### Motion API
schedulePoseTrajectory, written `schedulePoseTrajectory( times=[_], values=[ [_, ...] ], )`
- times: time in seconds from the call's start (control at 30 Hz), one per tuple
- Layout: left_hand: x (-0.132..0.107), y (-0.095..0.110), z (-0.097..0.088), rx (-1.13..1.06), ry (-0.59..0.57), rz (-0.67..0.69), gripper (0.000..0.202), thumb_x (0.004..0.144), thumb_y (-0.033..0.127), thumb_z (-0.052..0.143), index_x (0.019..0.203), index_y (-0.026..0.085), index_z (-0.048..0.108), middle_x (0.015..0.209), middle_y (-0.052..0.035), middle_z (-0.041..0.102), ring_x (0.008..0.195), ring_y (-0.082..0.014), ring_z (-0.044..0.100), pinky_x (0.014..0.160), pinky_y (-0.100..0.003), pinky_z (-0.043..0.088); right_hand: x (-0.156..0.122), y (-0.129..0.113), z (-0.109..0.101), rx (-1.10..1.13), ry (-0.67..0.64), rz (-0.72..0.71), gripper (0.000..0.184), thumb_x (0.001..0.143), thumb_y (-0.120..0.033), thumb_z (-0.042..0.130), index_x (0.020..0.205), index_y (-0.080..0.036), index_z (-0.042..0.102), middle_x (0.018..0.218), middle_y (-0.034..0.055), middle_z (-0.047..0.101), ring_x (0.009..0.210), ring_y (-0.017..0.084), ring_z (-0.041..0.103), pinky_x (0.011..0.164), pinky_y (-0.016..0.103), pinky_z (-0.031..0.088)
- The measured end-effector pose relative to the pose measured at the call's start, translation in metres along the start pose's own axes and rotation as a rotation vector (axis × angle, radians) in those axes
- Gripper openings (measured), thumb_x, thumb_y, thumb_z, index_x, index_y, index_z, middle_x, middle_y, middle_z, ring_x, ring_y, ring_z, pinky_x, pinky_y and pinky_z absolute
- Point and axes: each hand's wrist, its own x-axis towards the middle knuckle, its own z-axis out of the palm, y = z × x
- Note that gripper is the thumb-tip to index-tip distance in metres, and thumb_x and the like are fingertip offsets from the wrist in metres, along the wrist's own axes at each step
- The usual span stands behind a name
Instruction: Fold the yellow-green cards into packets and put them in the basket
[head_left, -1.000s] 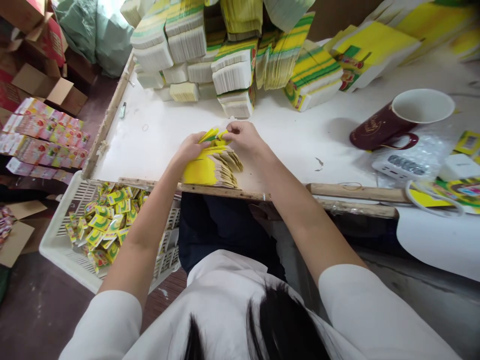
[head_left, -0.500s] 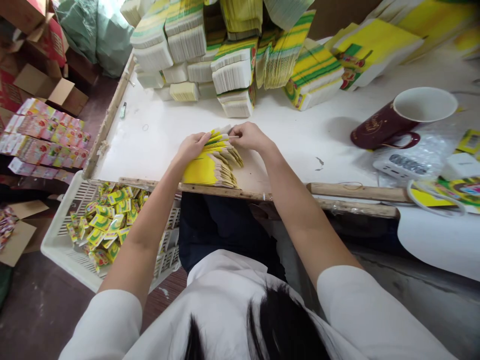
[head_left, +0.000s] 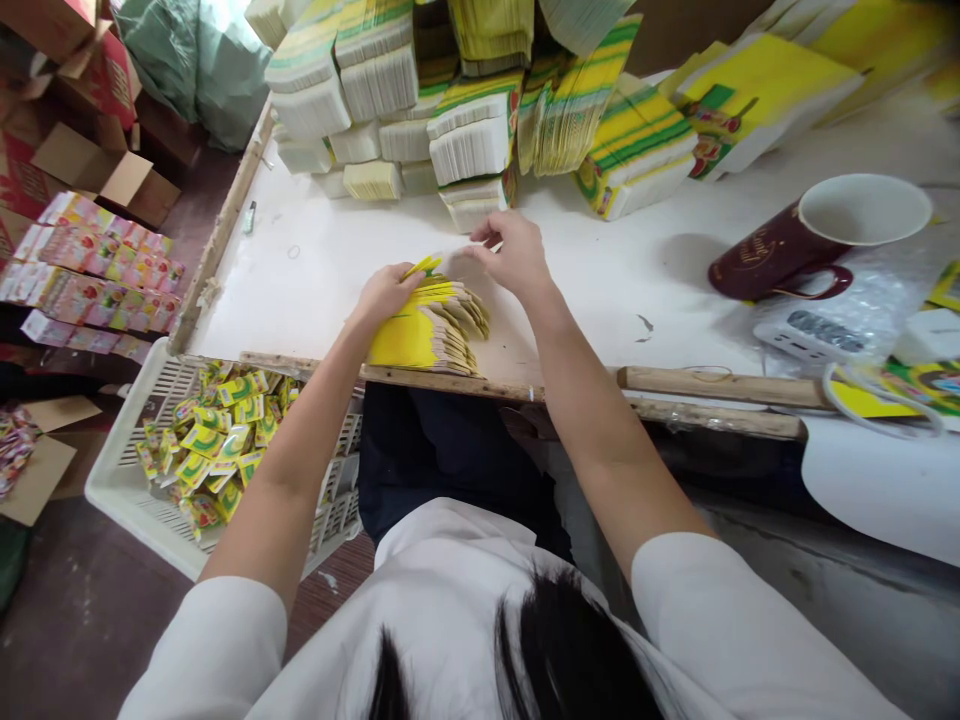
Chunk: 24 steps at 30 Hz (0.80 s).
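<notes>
My left hand (head_left: 388, 293) grips the far left edge of a fanned stack of yellow paper packets (head_left: 409, 338) at the table's front edge. Its thumb and fingers pinch the raised, yellow-and-green topmost packets. The cut ends of the stack spread like steps toward the right. My right hand (head_left: 516, 250) hovers just beyond the stack on the right, thumb and index finger apart, with nothing clear between them. A pale blur lies close to its fingertips; I cannot tell what it is.
Bundled yellow-green packets (head_left: 469, 150) are piled at the back of the white table (head_left: 600, 320). A maroon mug (head_left: 772, 250) stands at right near bubble wrap and a white power strip (head_left: 802, 335). Below left, a white crate (head_left: 112, 480) holds small yellow sachets (head_left: 217, 440). Cartons sit on the floor.
My right hand has left the top of the stack, moving away and slightly right, its fingers parting. My left hand stays on the packets. The view has shifted slightly.
</notes>
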Motion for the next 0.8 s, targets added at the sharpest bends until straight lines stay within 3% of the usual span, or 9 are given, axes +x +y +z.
schedulePoseTrajectory(
  times=[0.07,0.17,0.4,0.6,0.8],
  values=[
    [0.001,0.0,0.0,0.007,-0.001,-0.005,0.031,0.092,0.042,0.048,0.082,0.018,0.066,0.08,-0.0028,0.068,0.079,-0.018,0.057,0.072,-0.028,0.041,0.001,0.007,0.003,-0.019,0.0,-0.062,0.023,0.083,-0.036,0.069,0.101,-0.023,0.07,0.108,0.0084,0.067,0.095,0.025,0.062,0.08,0.039,0.055],
    [0.002,-0.001,0.0,0.01,-0.004,-0.012,0.031,0.092,0.042,0.048,0.08,0.018,0.065,0.078,-0.0031,0.067,0.078,-0.0188,0.057,0.071,-0.029,0.041,0.001,0.015,0.008,-0.03,-0.001,-0.039,0.026,0.082,-0.032,0.07,0.107,-0.024,0.069,0.114,0.0096,0.065,0.095,0.025,0.063,0.083,0.041,0.055],
    [0.003,-0.001,0.0,0.056,-0.022,0.005,0.028,0.093,0.038,0.047,0.084,0.019,0.065,0.084,-0.0047,0.069,0.083,-0.0208,0.059,0.077,-0.031,0.044,0.0,0.011,0.009,0.002,-0.043,0.18,0.006,0.078,-0.021,0.071,0.081,-0.02,0.066,0.077,0.0025,0.067,0.077,0.02,0.063,0.08,0.04,0.054],
    [0.005,0.003,-0.002,0.121,-0.06,0.039,0.021,0.093,0.024,0.043,0.099,0.019,0.063,0.097,-0.0081,0.07,0.095,-0.0241,0.062,0.088,-0.035,0.045,-0.001,0.003,0.007,-0.022,-0.027,0.202,0.011,0.075,-0.016,0.071,0.071,-0.02,0.062,0.075,0.0016,0.065,0.076,0.019,0.062,0.078,0.037,0.051],
    [0.006,0.008,-0.004,0.129,-0.114,0.052,0.023,0.094,0.029,0.043,0.099,0.018,0.062,0.097,-0.0103,0.07,0.094,-0.0252,0.062,0.087,-0.035,0.045,-0.001,0.008,0.008,-0.024,-0.033,0.134,0.015,0.078,-0.025,0.07,0.067,-0.022,0.061,0.076,0.004,0.064,0.079,0.022,0.059,0.077,0.039,0.049]
  ],
)
